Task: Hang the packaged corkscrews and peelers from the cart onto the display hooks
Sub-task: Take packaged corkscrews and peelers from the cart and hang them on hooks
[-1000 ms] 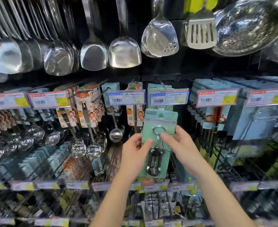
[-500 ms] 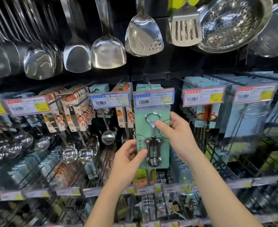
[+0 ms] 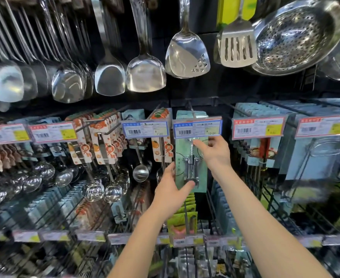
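Note:
A packaged corkscrew point(image 3: 191, 167), a metal winged corkscrew on a pale green card, hangs upright in the middle of the rack, its top edge hidden behind a blue price tag point(image 3: 197, 128). My left hand point(image 3: 172, 192) grips the card's lower left corner, thumb across the front. My right hand point(image 3: 215, 151) pinches the card near its top right, just under the tag. The display hook point(image 3: 191, 110) runs out above the tag, with similar green cards behind. The cart is out of view.
Steel spatulas point(image 3: 145, 73) and a colander point(image 3: 299, 37) hang overhead. Orange-carded ladles point(image 3: 103, 145) hang to the left, blue-carded tools point(image 3: 261, 141) to the right. A lower rail point(image 3: 185, 240) carries green packs and price tags.
Both hands have raised the corkscrew card until its top slid behind the blue price tag. My left hand has shifted down to the card's lower corner.

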